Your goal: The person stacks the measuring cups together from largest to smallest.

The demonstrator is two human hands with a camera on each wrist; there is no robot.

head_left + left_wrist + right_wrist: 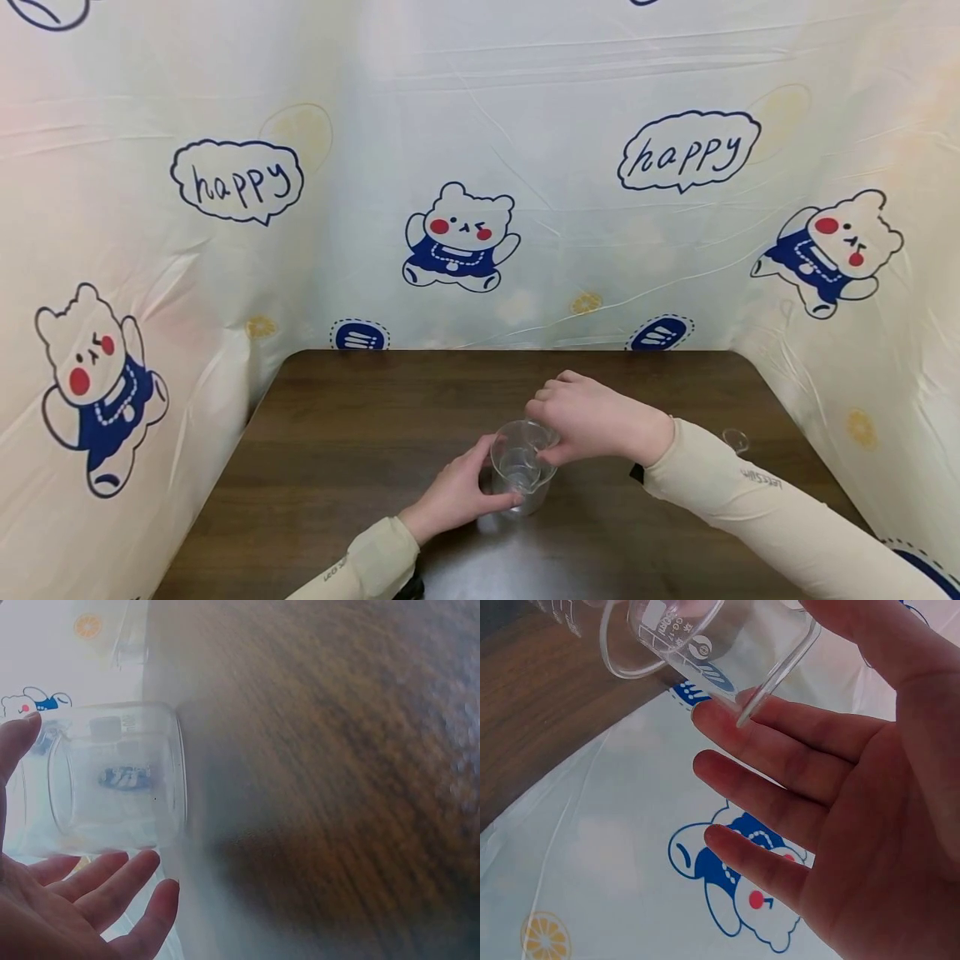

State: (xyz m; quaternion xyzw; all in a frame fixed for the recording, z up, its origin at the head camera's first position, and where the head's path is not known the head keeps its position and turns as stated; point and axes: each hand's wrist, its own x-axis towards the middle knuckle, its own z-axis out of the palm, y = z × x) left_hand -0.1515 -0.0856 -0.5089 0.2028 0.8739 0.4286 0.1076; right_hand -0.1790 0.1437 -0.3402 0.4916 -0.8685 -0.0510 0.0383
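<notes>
My left hand holds a large clear glass beaker, which stands upright on the table. In the left wrist view its thumb and fingers lie on opposite sides of the large beaker. A smaller beaker with white printed markings is partly inside the large one, its bottom above the large beaker's base. My right hand grips this small beaker by its rim from above. In the right wrist view the thumb and upper fingers pinch the rim, while the lower fingers extend loosely.
On the dark wooden table, a round clear glass piece sits at the right, partly behind the right sleeve. A pale cloth printed with bears hangs round the back and sides.
</notes>
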